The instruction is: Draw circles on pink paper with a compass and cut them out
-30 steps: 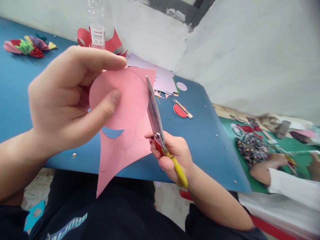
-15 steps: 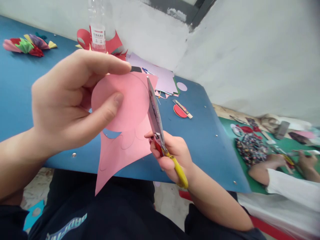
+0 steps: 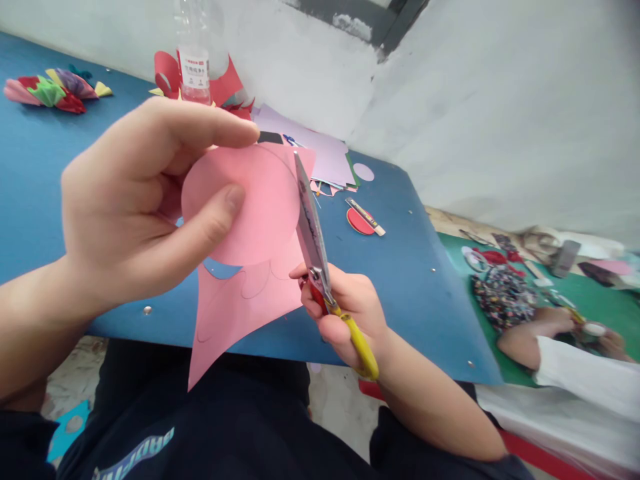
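Pink paper (image 3: 255, 230) is up over the blue desk (image 3: 405, 293), pinched in my left hand (image 3: 125, 200), thumb in front, while my right hand (image 3: 350, 310) has its fingers wrapped round the scissors (image 3: 317, 263). Not much changed in the last second tbh: paper and left hand dipped slightly, so a dark thing (image 3: 271, 138) now peeks over the top. Blades sit along the round edge same as before, so I'd guess the cut's barely moved on.

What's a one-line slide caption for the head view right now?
Left hand pinching pink paper, right hand holding scissors at the paper's curved edge, at a blue table.
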{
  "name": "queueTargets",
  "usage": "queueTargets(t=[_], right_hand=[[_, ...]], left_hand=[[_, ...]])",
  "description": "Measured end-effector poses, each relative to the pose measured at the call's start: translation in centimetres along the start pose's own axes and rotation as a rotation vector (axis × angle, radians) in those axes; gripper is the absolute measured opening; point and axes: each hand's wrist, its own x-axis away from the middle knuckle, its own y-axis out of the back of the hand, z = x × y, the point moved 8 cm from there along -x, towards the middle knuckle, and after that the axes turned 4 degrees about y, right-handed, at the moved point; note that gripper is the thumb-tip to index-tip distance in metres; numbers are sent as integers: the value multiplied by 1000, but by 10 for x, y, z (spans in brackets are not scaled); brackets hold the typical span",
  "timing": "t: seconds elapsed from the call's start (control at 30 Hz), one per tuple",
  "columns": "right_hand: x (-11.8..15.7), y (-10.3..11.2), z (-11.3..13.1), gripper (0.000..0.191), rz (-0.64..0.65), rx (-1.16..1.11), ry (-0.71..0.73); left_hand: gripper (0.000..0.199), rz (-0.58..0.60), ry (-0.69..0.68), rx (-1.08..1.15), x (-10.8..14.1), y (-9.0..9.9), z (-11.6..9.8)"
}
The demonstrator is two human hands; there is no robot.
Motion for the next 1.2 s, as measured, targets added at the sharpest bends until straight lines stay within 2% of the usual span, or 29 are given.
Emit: queueTargets(t=[0.27, 0.47, 0.6, 0.67, 0.7, 0.73, 0.8, 0.9, 1.0, 1.1, 1.2], right_hand=[[0, 0, 1, 63, 5, 23, 3], [1, 1, -1, 62, -12, -8, -6], [1, 1, -1, 63, -12, -16, 0], [1, 2, -1, 63, -21, -14, 0], [1, 2, 0, 63, -23, -10, 3], [1, 2, 0, 63, -24, -6, 4], [1, 3, 0, 61, -22, -1, 5], [0, 3, 0, 60, -19, 1, 12], [0, 4, 0, 60, -18, 13, 11], [0, 4, 0, 61, -26, 8, 11], [1, 4, 0, 60, -29, -8, 2]], left_hand=[[48, 9, -4, 68, -1, -3, -1], [46, -35, -20, 83, 0, 0, -5], [44, -19, 21, 80, -3, -3, 5], [42, -31, -57, 110, -6, -3, 6], [40, -63, -181, 152, -6, 0, 0], [41, -72, -234, 166, -6, 1, -2], [43, -63, -209, 165, -6, 0, 0], [43, -45, -37, 159, -3, 0, 4], [42, -27, 40, 145, 0, -2, 1], [43, -78, -81, 218, -4, -2, -10], [58, -183, -252, 316, -13, 0, -21]])
